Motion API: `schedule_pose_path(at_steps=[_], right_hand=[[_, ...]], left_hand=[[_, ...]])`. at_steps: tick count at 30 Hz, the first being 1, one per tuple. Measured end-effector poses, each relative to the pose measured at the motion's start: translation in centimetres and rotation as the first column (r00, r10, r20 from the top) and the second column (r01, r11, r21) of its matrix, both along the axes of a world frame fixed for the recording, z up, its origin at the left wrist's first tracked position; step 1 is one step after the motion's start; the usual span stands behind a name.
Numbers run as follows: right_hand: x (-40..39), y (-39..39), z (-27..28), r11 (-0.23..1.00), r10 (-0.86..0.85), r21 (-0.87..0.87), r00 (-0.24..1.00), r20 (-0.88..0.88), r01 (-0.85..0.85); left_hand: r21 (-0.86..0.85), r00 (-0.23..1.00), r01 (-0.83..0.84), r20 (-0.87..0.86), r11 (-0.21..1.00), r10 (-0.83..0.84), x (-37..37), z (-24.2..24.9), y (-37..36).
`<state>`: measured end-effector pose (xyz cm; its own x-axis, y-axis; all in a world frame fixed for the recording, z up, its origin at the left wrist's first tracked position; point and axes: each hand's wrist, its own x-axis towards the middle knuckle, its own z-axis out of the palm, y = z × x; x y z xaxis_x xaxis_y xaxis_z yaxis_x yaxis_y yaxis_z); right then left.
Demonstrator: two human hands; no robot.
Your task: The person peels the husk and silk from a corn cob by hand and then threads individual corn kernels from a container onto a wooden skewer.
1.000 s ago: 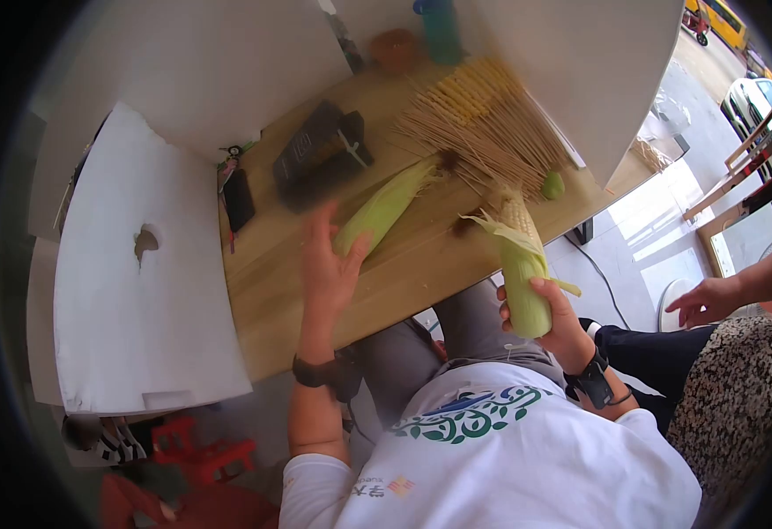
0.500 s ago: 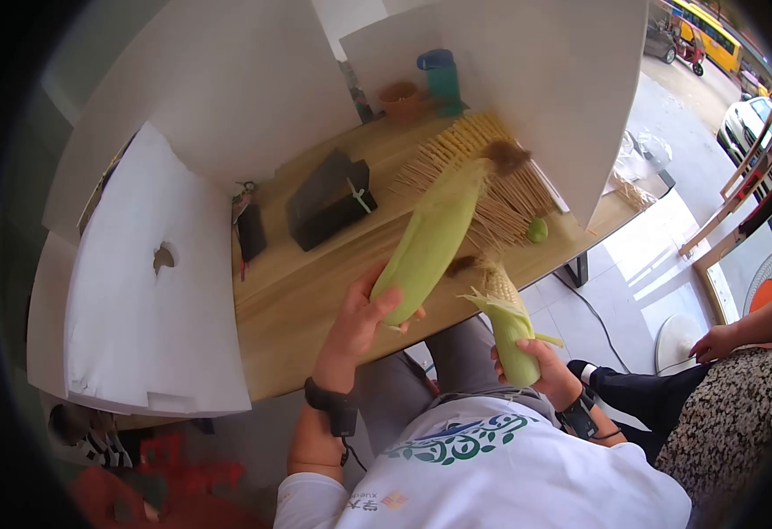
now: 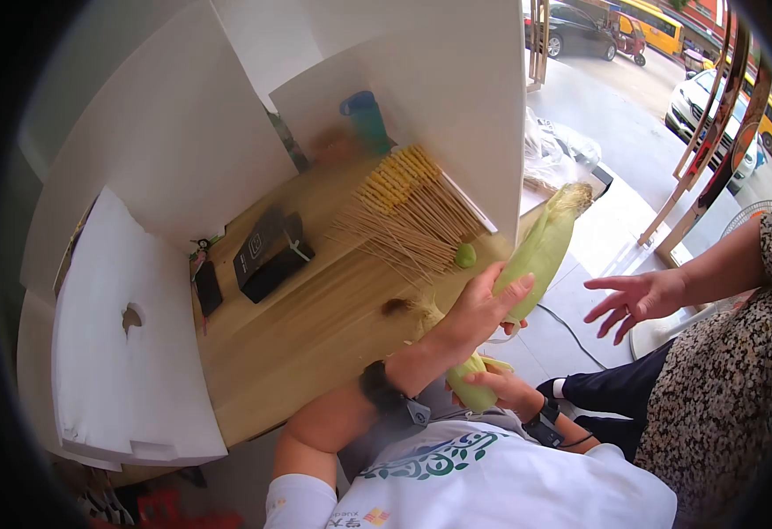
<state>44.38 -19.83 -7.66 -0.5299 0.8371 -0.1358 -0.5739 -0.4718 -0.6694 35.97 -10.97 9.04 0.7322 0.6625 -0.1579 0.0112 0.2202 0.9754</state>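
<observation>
My left hand (image 3: 483,304) is wrapped round the lower part of an ear of corn (image 3: 545,251) in its pale green husk, brown silk at its tip. It reaches to the right, and its forearm passes in front of part of my other ear. Lower down, near my lap, my right hand (image 3: 499,388) grips a second ear of corn (image 3: 469,393) by its husk-covered end; its upper part is mostly hidden. Another person's hand (image 3: 637,301), open with fingers spread, is to the right of the first ear, apart from it.
On the wooden table (image 3: 271,353) lie yellow pieces on many thin sticks (image 3: 421,212), and a small round green thing (image 3: 465,256). A black box (image 3: 267,254) and a teal cup (image 3: 367,123) stand farther back. White panels (image 3: 157,344) border the table.
My left hand has carried the husked-over ear to the right, towards the other person. That person's hand has risen and opened. My right hand still holds its ear; the view has turned right.
</observation>
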Motion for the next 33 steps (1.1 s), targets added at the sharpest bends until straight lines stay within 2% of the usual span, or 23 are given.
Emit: schedule_pose_path(at_steps=[2,12,14,15,17,18,20,21,23,25,26,28,29,30,31,32,33], right_hand=[[0.2,0.3,-1.5,0.997,0.056,0.049,0.998,-0.032,-0.055],[-1.5,0.7,1.4,0.993,0.072,0.091,0.997,-0.023,-0.070],[-1.9,0.8,2.0,0.985,0.098,0.144,0.995,-0.029,-0.093],[-1.9,1.0,2.0,0.985,0.106,0.139,0.994,-0.024,-0.101],[-2.5,1.3,1.7,0.972,0.076,0.224,0.997,0.006,-0.075],[-3.1,1.0,3.0,0.972,0.100,0.214,0.995,0.002,-0.099],[-4.2,0.5,6.8,0.952,-0.244,0.169,0.966,-0.080,0.255],[-4.5,1.2,6.3,0.956,-0.231,0.164,0.970,-0.081,0.242],[-4.8,3.3,4.8,0.954,-0.163,0.232,0.978,-0.133,0.191],[-5.2,3.7,8.9,0.972,-0.130,0.186,0.988,-0.080,0.143],[-5.6,4.0,10.6,0.986,-0.099,0.135,0.995,-0.026,0.101],[-7.2,5.3,11.7,0.978,-0.088,0.193,0.996,0.023,0.082],[-8.3,5.8,12.2,0.967,-0.090,0.243,0.993,0.072,0.070],[-9.6,5.9,12.5,0.967,-0.067,0.252,0.995,0.076,0.046],[-11.3,6.0,13.0,0.945,-0.121,0.316,0.987,0.102,0.083],[-13.0,6.1,13.3,0.918,-0.174,0.378,0.977,0.122,0.116],[-14.6,6.1,13.7,0.919,-0.146,0.385,0.981,0.126,0.087]], left_hand=[[-0.010,1.000,-0.014,0.021,1.000,0.014,0.8,-0.6,-0.2],[0.018,0.999,-0.012,0.034,1.000,0.012,1.0,-2.0,-0.9],[0.202,0.997,-0.025,0.079,0.979,0.010,0.7,-2.0,-1.1],[0.197,0.996,-0.034,0.085,0.980,0.018,0.5,-1.3,-1.4],[0.441,0.998,-0.047,-0.015,0.896,0.060,-0.7,0.9,-3.1],[0.432,0.996,-0.068,-0.019,0.899,0.085,-1.7,2.0,-3.9],[0.648,0.999,0.027,-0.039,0.761,-0.003,-4.8,4.4,-5.0],[0.644,0.999,0.018,-0.041,0.765,0.011,-6.7,5.1,-5.4],[0.529,0.995,0.051,-0.103,0.847,0.004,-11.5,6.1,-6.3],[0.417,0.997,-0.026,-0.050,0.909,0.051,-16.7,4.9,-6.2],[0.424,0.997,-0.033,-0.049,0.905,0.059,-19.1,4.2,-6.0],[0.358,0.945,-0.171,-0.203,0.918,0.255,-23.1,2.5,-5.8],[0.366,0.941,-0.189,-0.196,0.911,0.274,-24.1,1.4,-5.8],[0.393,0.905,-0.317,-0.147,0.863,0.399,-24.7,0.3,-6.0],[0.412,0.850,-0.441,-0.094,0.797,0.519,-25.2,-0.5,-6.1],[0.415,0.835,-0.466,-0.086,0.782,0.543,-25.7,-0.9,-6.1],[0.240,0.823,-0.565,0.098,0.789,0.560,-26.0,-1.1,-5.8]])
